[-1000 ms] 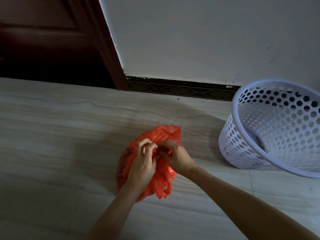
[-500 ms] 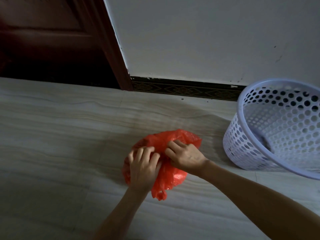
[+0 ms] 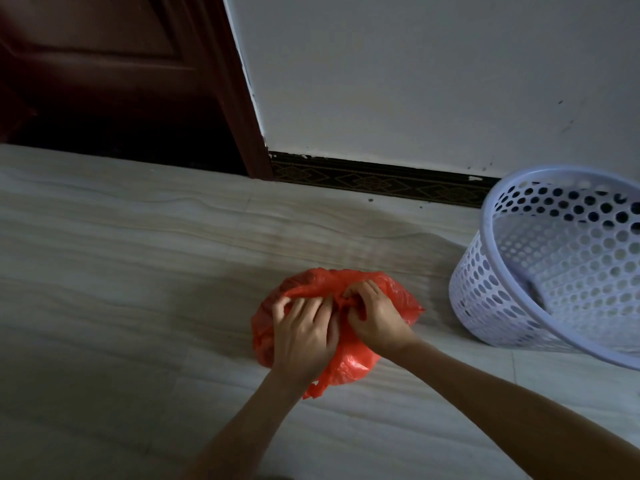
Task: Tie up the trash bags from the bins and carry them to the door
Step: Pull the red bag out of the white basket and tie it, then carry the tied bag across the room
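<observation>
Pale tiled floor with faint wood-grain streaks, grout lines crossing it, dimly lit. On it, right of centre, a crumpled red-orange plastic trash bag, a loose tail of plastic trailing toward the near side. On top of the bag, left hand and right hand side by side, fingers of both curled into the gathered plastic at the bag's mouth and pinching it; whether a knot is formed cannot be told. To the right, near the bag but apart from it, a white perforated plastic waste basket, tilted with its open mouth facing the camera, partly cut off by the frame edge. Behind, a plain white wall with a few dark marks, edged at the bottom by a dark patterned skirting strip. Far left, a dark reddish-brown wooden door and frame, well apart from the bag.
</observation>
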